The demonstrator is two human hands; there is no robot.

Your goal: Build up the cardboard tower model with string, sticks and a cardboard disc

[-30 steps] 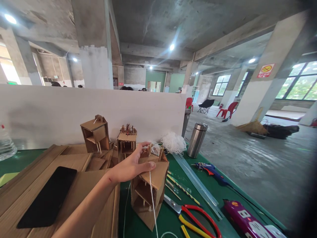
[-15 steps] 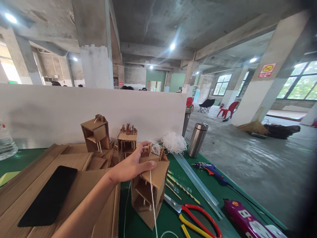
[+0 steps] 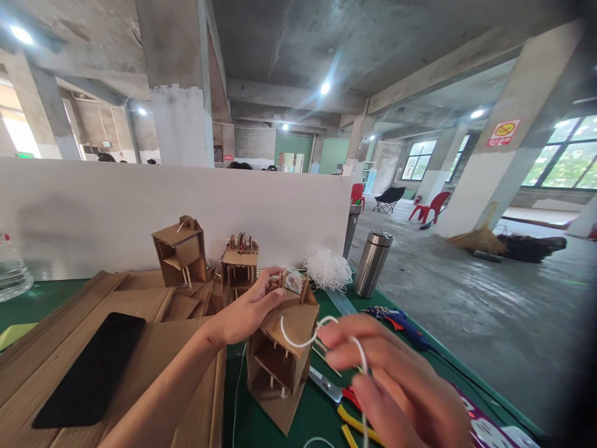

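My left hand [image 3: 249,308] is closed around the upper left side of a small cardboard tower [image 3: 285,358] with shelves and short stick posts. The tower stands on the green tabletop. From its top panel runs a white string [image 3: 298,344], slack and curved. My right hand [image 3: 396,379], somewhat blurred, has the string passing between its fingers just right of the tower. Clear plastic [image 3: 293,281] sits between upright cardboard pieces on top. Scissors [image 3: 326,386] with red and yellow handles lie beside the tower, partly hidden by my right hand.
Two more cardboard models [image 3: 180,249] stand behind, near a white partition [image 3: 140,199]. A phone [image 3: 91,367] lies on cardboard sheets [image 3: 186,354] at left. A bundle of white string [image 3: 328,269], a steel flask [image 3: 373,264] and a blue glue gun [image 3: 396,320] are at right.
My right hand has come into view from the lower right and has the string, which has gone from straight to a slack curve. My left thumb has shifted slightly left.
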